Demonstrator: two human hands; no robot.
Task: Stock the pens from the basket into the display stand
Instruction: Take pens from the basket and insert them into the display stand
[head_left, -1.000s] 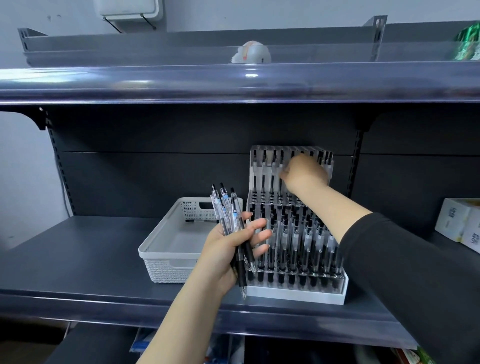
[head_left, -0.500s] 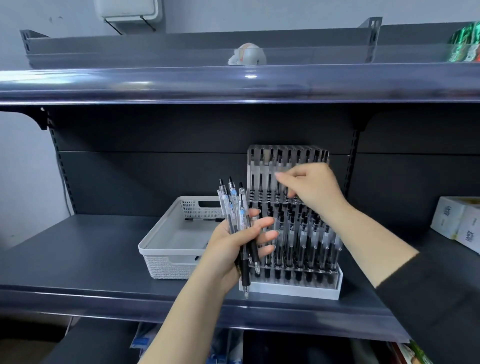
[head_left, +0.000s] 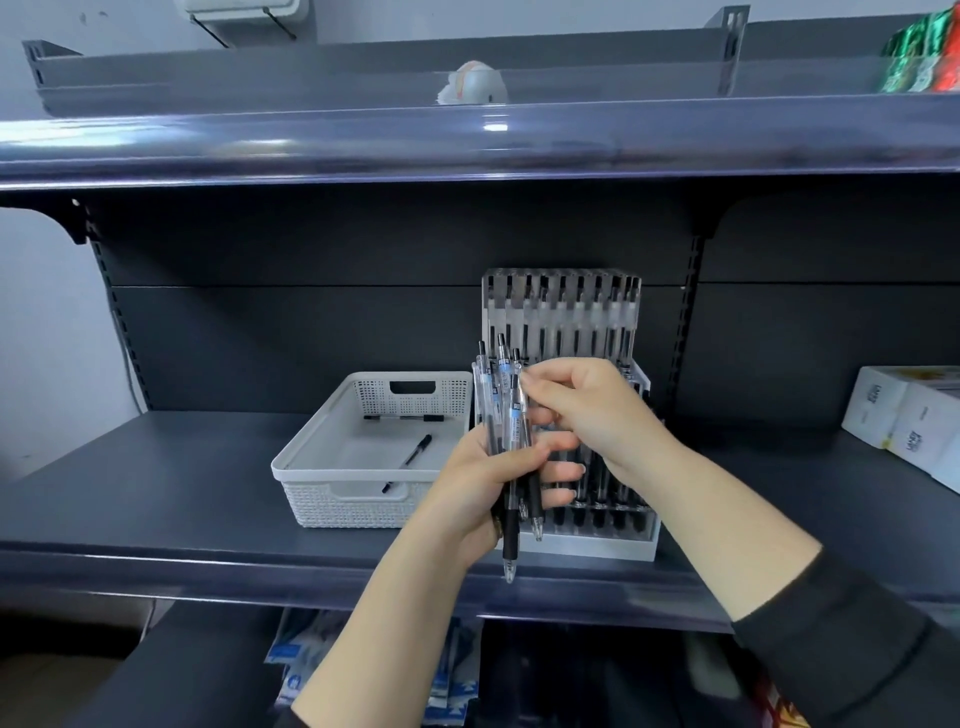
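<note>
A dark grey shelf (head_left: 156, 493) carries everything at about chest height, with another shelf overhead, so the stock sits within easy reach of both hands. On it, right of centre, stands the clear acrylic display stand (head_left: 563, 312), tiered so that its far rows rise above the near ones and every pen shows; the top row looks filled and the lower rows hold many black-tipped pens, though the hands hide much of the middle. Just left of it, close to touching, sits the white woven-pattern basket (head_left: 322, 499), placed beside the stand so that each transfer is short. 2 pens (head_left: 410, 457) lie loose on its floor, 1 along the far wall and 1 slanted near the middle, so stocking is well along but not done.

The left hand (head_left: 478, 478) is held in front of the stand, its fingers curled round a bundle of clear-barrelled pens (head_left: 501, 410), tips down and clickers up, already turned the way they drop into the slots. The right hand (head_left: 597, 410) meets the bundle from the right, its fingertips pinching the upper end of 1 pen, seemingly to draw it free for the next slot. White boxes (head_left: 904, 410) stand at the far right of the shelf.
</note>
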